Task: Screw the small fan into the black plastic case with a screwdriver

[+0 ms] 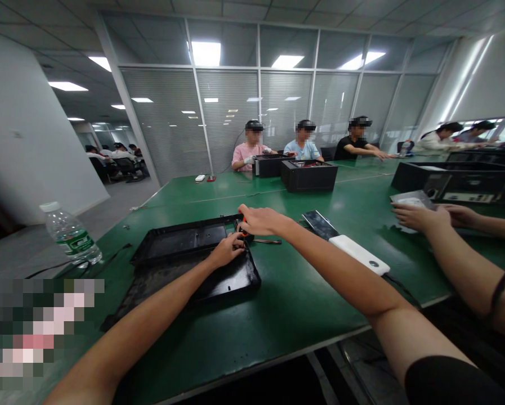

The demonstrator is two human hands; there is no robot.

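Observation:
A black computer case panel [184,250] lies flat on the green table [303,292] in front of me. My left hand [227,250] rests on the panel's far right edge with its fingers pinched around something small that I cannot make out. My right hand [258,220] hovers just above and behind it, closed on a tool with an orange handle [244,226], which looks like a screwdriver. Both hands meet at the panel's far right corner.
A water bottle [71,235] stands at the left. A dark phone [320,224] and a white power bank [359,254] lie to the right. Another person's hands [416,216] rest at the right near a black case [459,181]. Other people sit behind black cases [309,175] at the far side.

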